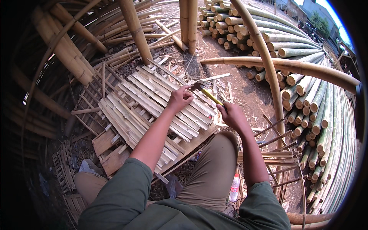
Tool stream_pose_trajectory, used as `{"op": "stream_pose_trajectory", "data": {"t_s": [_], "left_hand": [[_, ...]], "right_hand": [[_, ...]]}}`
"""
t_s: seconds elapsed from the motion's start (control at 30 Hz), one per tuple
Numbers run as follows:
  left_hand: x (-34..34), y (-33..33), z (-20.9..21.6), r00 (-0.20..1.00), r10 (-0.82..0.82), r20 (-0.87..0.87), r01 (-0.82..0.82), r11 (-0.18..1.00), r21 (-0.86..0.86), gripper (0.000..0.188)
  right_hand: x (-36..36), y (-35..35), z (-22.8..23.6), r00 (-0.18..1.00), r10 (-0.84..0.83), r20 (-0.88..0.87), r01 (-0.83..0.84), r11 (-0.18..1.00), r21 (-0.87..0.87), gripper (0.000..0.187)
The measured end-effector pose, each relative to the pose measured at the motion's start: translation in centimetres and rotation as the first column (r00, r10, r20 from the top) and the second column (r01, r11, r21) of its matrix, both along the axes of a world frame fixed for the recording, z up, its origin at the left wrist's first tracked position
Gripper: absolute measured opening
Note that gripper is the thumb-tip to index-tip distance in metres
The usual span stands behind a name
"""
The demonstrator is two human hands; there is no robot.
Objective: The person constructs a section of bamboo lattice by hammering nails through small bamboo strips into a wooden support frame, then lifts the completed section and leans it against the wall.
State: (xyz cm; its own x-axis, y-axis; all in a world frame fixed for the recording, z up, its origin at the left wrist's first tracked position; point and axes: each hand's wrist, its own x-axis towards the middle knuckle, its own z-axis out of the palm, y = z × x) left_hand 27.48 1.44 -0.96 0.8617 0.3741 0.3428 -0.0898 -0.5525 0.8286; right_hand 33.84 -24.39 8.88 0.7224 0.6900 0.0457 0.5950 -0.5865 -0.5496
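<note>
In my right hand (230,114) is a claw hammer (209,95) with a yellow handle, gripped toward the handle's end. Its metal head sits at the tips of my left hand (180,99), over the far right part of a panel of split bamboo slats (153,103). The fingers of my left hand are pinched together; whatever they may hold is too small to make out. The pale slats lie side by side in a slanting row across crosspieces, and small nail heads seem to dot them.
Large stacks of cut bamboo poles (306,92) fill the right side. Upright bamboo posts (136,30) and a curved pole (264,50) stand close by. Bamboo frames (276,157) and a plastic bottle (234,188) are beside my right leg. Scraps litter the ground.
</note>
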Motion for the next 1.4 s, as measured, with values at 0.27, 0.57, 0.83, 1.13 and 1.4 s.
{"op": "stream_pose_trajectory", "data": {"t_s": [0.27, 0.57, 0.83, 1.13, 1.4], "left_hand": [[0.2, -0.3, 0.5, 0.999, -0.007, -0.037, 0.009, 0.999, 0.043, 0.06], [-0.4, 0.2, 0.6, 1.0, -0.007, -0.007, 0.007, 1.0, 0.031, 0.064], [-0.6, 0.0, 1.1, 0.999, -0.004, -0.052, 0.006, 0.999, 0.041, 0.064], [-0.5, 0.0, 0.8, 0.998, -0.008, -0.064, 0.008, 1.0, -0.005, 0.062], [-0.6, 0.0, 1.1, 0.997, 0.0, -0.077, 0.002, 0.999, 0.033, 0.056]], "right_hand": [[-0.4, 0.1, -0.9, 0.991, 0.035, 0.131, -0.022, 0.995, -0.097, 0.043], [-1.4, 1.0, 0.3, 0.996, -0.032, 0.084, 0.032, 0.999, 0.001, 0.041], [-1.3, 0.9, -0.3, 0.996, -0.038, 0.077, 0.035, 0.999, 0.038, 0.041], [-0.4, 0.1, -1.9, 0.993, -0.059, 0.102, 0.056, 0.998, 0.026, 0.042], [-1.2, 0.2, -1.0, 0.991, 0.028, 0.135, -0.013, 0.994, -0.113, 0.04]]}}
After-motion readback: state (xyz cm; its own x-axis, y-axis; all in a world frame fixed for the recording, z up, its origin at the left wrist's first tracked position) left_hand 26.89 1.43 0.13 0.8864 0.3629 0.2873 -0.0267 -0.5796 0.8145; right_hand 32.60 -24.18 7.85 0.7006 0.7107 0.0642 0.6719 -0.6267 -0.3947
